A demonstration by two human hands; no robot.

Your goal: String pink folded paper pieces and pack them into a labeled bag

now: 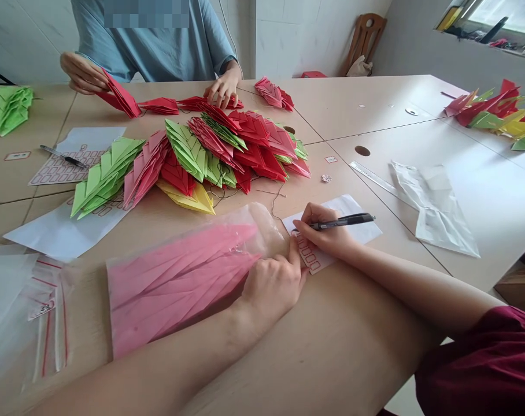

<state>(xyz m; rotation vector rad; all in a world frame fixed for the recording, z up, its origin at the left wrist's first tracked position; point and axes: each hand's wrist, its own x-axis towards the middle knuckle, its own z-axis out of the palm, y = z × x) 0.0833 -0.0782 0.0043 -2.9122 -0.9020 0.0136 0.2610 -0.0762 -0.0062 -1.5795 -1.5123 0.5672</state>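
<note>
In my right hand (pixel 325 231) is a black pen (pixel 351 219), its tip on a white label sheet (pixel 362 231) printed with red-outlined boxes. My left hand (pixel 277 280) rests beside it, index finger extended onto the sheet's left edge and the other fingers curled, holding nothing visible. Just left of that hand, partly beneath it, lies a clear plastic bag (pixel 180 277) with pink folded paper inside. Beyond the bag is a heap of folded paper pieces (pixel 262 138) in red, green, pink and yellow, with dark thread around them.
Across the table a person in a blue shirt (pixel 158 46) handles red folded paper (pixel 121 98). Clear bags (pixel 50 312) lie at left, near more label sheets (pixel 58 231) and another pen (pixel 63 156). A white bag (pixel 440 208) and colourful folded paper (pixel 496 112) are at right.
</note>
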